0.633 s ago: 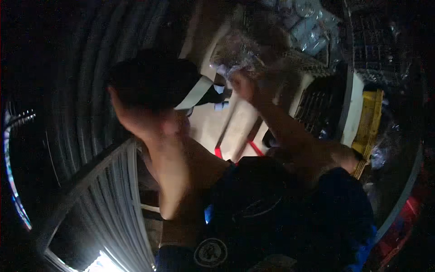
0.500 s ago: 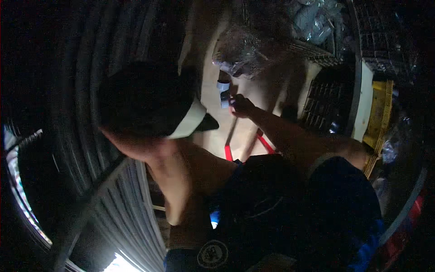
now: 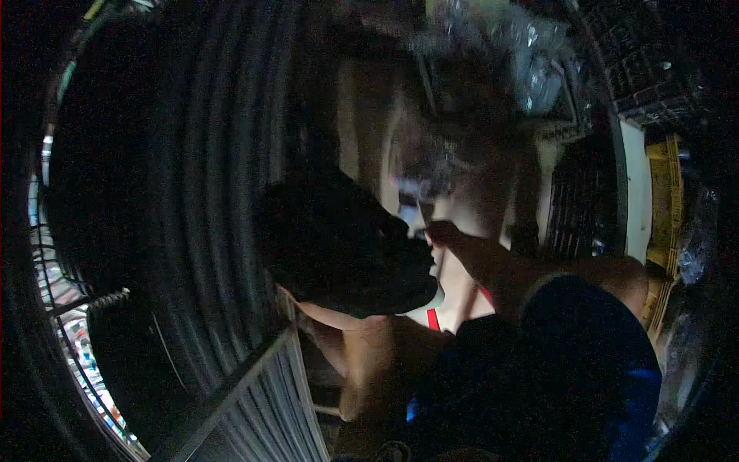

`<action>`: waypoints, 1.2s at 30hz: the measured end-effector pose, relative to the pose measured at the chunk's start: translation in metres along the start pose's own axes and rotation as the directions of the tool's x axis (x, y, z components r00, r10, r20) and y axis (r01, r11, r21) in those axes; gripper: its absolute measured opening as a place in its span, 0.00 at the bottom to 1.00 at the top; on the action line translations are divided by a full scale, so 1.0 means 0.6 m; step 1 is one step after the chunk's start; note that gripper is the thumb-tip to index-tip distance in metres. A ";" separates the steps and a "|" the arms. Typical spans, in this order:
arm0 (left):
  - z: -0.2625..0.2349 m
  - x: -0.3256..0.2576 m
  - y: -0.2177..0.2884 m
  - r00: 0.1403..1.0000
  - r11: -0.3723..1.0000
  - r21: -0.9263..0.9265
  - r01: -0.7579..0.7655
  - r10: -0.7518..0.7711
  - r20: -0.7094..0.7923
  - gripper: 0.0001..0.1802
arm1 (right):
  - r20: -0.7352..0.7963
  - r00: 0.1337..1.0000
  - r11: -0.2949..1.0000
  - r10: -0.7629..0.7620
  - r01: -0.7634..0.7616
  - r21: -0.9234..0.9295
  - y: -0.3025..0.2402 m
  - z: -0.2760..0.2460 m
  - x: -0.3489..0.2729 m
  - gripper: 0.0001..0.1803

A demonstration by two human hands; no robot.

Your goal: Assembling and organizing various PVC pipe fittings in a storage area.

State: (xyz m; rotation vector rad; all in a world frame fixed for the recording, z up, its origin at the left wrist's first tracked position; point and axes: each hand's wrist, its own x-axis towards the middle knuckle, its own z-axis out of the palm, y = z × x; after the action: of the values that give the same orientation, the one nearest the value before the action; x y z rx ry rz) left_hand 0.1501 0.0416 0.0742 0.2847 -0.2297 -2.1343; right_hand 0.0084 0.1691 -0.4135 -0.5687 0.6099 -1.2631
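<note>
The left hand (image 3: 308,308) sits low at centre, forearm rising from the bottom edge, its fingers hidden under a big black rounded object (image 3: 346,246); I cannot tell their grip. The right hand (image 3: 445,231) stretches toward the middle, fingers seemingly curled, blurred, just beside that object's right edge, over a pale cardboard surface (image 3: 454,285).

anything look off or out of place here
Nothing is clearly spilled or broken, though the view is dark and blurred. A big black object fills the middle, hiding the left hand. The right hand reaches past it toward crumpled clear plastic.
</note>
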 end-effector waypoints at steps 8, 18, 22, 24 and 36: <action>0.077 0.081 -0.068 0.999 1.000 -0.005 -0.006 0.006 0.041 0.38 | -0.211 0.969 0.031 -0.128 -0.209 -0.977 -0.412 0.165 -0.005 0.23; 0.083 0.087 -0.159 0.893 0.938 -0.044 0.345 -0.313 0.322 0.32 | -0.638 0.661 0.670 -0.395 -0.267 -0.692 -0.748 0.544 -0.319 0.26; 0.055 0.071 -0.190 0.785 0.871 0.092 0.482 -0.476 0.397 0.29 | -0.533 0.515 0.740 -0.671 0.426 -0.520 -0.728 0.539 -0.347 0.34; 0.081 0.039 -0.226 0.785 0.841 0.177 0.511 -0.541 0.304 0.27 | -0.602 0.463 0.757 -0.650 0.466 -0.458 -0.730 0.538 -0.357 0.35; 0.012 0.000 -0.307 0.827 0.787 0.357 0.504 -0.559 0.064 0.26 | -0.150 0.521 0.154 -0.840 -0.036 -0.987 -0.676 0.519 -0.311 0.23</action>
State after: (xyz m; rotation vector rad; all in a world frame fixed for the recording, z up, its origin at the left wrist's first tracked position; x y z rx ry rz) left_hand 0.0014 0.1419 0.0311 0.3997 -0.6757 -2.6898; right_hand -0.0900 0.2841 0.1094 -1.3797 2.1618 -1.6414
